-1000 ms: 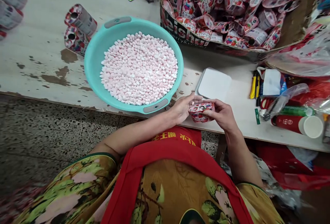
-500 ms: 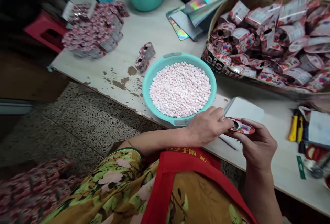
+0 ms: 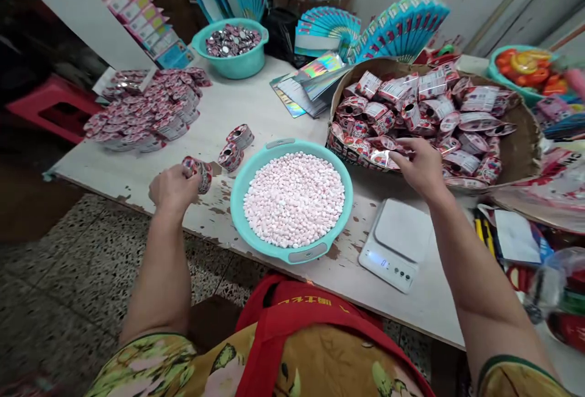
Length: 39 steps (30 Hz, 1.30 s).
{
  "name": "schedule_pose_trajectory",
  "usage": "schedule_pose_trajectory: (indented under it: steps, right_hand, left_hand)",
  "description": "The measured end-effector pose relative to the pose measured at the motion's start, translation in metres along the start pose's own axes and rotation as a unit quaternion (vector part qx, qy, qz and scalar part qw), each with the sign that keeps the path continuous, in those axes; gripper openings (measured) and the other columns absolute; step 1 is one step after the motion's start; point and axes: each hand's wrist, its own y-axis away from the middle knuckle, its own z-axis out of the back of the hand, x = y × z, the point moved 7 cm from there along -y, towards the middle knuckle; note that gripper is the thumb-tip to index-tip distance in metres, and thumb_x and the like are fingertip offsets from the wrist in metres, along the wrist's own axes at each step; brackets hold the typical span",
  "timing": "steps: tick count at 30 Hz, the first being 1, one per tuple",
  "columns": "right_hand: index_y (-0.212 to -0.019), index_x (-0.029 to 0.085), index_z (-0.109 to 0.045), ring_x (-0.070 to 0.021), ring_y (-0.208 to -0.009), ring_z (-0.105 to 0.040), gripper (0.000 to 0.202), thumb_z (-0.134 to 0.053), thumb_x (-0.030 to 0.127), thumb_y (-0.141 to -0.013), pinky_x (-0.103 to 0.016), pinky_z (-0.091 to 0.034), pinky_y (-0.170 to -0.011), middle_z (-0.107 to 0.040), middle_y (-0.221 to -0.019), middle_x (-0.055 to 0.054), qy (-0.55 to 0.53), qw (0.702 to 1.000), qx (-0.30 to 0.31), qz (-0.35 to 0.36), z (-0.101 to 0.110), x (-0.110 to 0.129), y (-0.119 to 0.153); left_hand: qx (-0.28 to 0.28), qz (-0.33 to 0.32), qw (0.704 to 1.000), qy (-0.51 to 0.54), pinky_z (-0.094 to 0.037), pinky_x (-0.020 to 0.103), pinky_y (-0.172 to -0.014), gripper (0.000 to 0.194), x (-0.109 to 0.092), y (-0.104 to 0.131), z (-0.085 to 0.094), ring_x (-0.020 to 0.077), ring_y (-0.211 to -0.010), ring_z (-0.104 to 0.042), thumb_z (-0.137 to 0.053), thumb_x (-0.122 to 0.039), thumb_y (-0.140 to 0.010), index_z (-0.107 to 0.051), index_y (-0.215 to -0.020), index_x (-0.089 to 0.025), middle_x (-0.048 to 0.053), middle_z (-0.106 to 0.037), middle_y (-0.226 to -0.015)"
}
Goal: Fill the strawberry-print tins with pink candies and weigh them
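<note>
My left hand (image 3: 172,188) is closed on a small red-and-white printed packet (image 3: 201,174) with a round hole, just above the table's left part. Two similar packets (image 3: 231,156) lie a little to the right of it. My right hand (image 3: 423,165) reaches over the near edge of a cardboard box (image 3: 525,135) full of such packets (image 3: 436,107). Its thumb and fingers are apart, close to the packets at the front; whether they touch one is unclear. Between my hands stands a turquoise basin (image 3: 237,202) of pale pink and white pellets (image 3: 295,199).
A white digital scale (image 3: 402,235) sits before the box. Many packets (image 3: 146,110) are massed at the left, near a turquoise bowl (image 3: 240,61) of shiny round pieces. Holographic cards (image 3: 304,89) lie behind the basin. Cutters and a paper pad (image 3: 516,235) are at the right.
My hands have parted from the packet they both held. The left has swung left with a packet, while the right has moved up to the box. The view has tilted up.
</note>
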Motion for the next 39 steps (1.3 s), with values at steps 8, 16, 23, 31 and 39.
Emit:
schedule_pose_trajectory:
  steps: [8, 16, 23, 31, 39]
  right_hand:
    - [-0.102, 0.015, -0.079, -0.0416, -0.121, -0.054, 0.064, -0.083, 0.068, -0.068, -0.058, -0.041, -0.105, -0.067, -0.121, -0.019, 0.242, 0.922, 0.301, -0.038, -0.128, -0.032, -0.089]
    - [-0.094, 0.018, -0.071, -0.0331, -0.109, -0.052, 0.057, -0.093, 0.054, -0.056, -0.048, -0.045, -0.095, -0.062, -0.096, -0.009, 0.168, 0.949, 0.239, -0.118, -0.112, -0.034, -0.082]
    - [-0.085, 0.019, -0.056, -0.0189, -0.081, -0.055, 0.05, -0.09, 0.023, -0.049, -0.039, -0.05, -0.083, -0.055, -0.079, 0.002, -0.026, 0.981, 0.055, -0.186, -0.069, -0.03, -0.068]
    - [-0.109, 0.025, -0.062, -0.0223, -0.097, -0.071, 0.052, -0.083, 0.04, -0.064, -0.038, -0.062, -0.079, -0.07, -0.107, -0.002, -0.46, 0.873, -0.014, -0.164, -0.024, 0.021, 0.002]
    - [-0.106, 0.03, -0.067, -0.0147, -0.085, -0.073, 0.048, -0.087, 0.036, -0.062, -0.025, -0.062, -0.068, -0.076, -0.104, 0.004, -0.579, 0.762, 0.05, -0.284, -0.036, 0.052, 0.087]
  left_hand:
    - [0.052, 0.005, 0.998, 0.044, -0.045, 0.04, -0.09, 0.026, -0.005, -0.043, -0.055, 0.0273, -0.096, -0.062, -0.058, -0.033, -0.088, -0.069, -0.1, -0.013, 0.012, -0.071, -0.092]
    - [0.139, -0.409, 0.878, 0.207, -0.048, 0.048, -0.106, 0.06, -0.142, 0.13, -0.036, 0.0299, -0.127, -0.058, -0.049, -0.065, -0.098, -0.06, -0.136, -0.02, 0.015, -0.062, -0.139]
    - [0.183, -0.623, 0.761, 0.023, -0.026, 0.066, -0.119, 0.047, -0.201, 0.212, -0.08, 0.0384, -0.152, -0.033, -0.042, -0.054, -0.105, -0.056, -0.144, -0.032, 0.009, -0.043, -0.164]
    - [0.159, -0.519, 0.838, -0.057, -0.05, 0.044, -0.085, 0.042, -0.215, 0.139, -0.096, 0.0347, -0.112, -0.062, -0.039, -0.039, -0.105, -0.066, -0.128, -0.018, 0.018, -0.065, -0.13]
    - [0.284, -0.178, 0.888, 0.314, -0.043, 0.029, -0.062, 0.02, -0.189, 0.092, -0.099, 0.0205, -0.067, -0.06, -0.07, -0.039, -0.081, -0.067, -0.076, -0.02, 0.004, -0.064, -0.069]
